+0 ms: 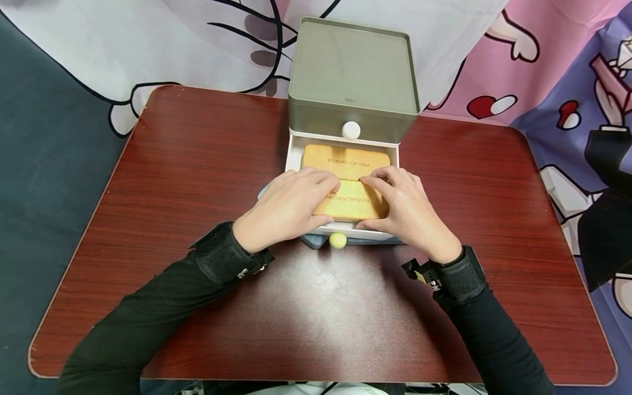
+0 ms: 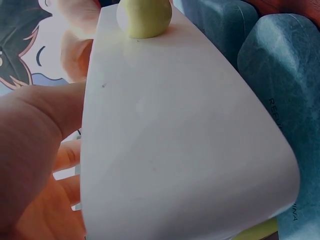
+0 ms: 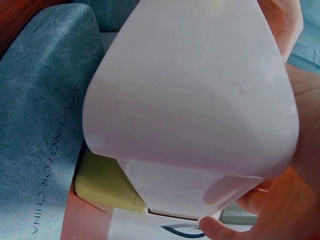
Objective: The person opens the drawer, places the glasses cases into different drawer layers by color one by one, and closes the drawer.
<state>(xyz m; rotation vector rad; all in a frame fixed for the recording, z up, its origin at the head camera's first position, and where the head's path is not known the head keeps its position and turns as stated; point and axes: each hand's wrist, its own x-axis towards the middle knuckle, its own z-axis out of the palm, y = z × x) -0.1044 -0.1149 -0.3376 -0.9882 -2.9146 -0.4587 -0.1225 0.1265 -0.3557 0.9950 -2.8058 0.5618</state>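
Note:
A white drawer [image 1: 294, 152] stands pulled out of a grey-green storage box [image 1: 353, 71]; its front panel [image 2: 185, 115] carries a yellow-green knob [image 1: 338, 240]. Inside lie two yellow rounded slabs lettered "REFUELING FOR CHINA", a rear slab [image 1: 345, 156] and a front slab [image 1: 353, 208] with its lettering upside down. My left hand [image 1: 286, 204] holds the front slab's left end, thumb near its front edge. On the right end, my right hand [image 1: 407, 206] pinches it between the thumb in front and fingers at the back edge. Both wrist views show mostly the drawer's outside, hiding the slabs.
Blue slabs [image 3: 50, 120] with similar lettering lie on the table under and around the drawer. An upper drawer's white knob [image 1: 351, 130] sits above the pulled-out one. The reddish-brown table [image 1: 207, 164] backs onto a printed cloth [image 1: 197, 49].

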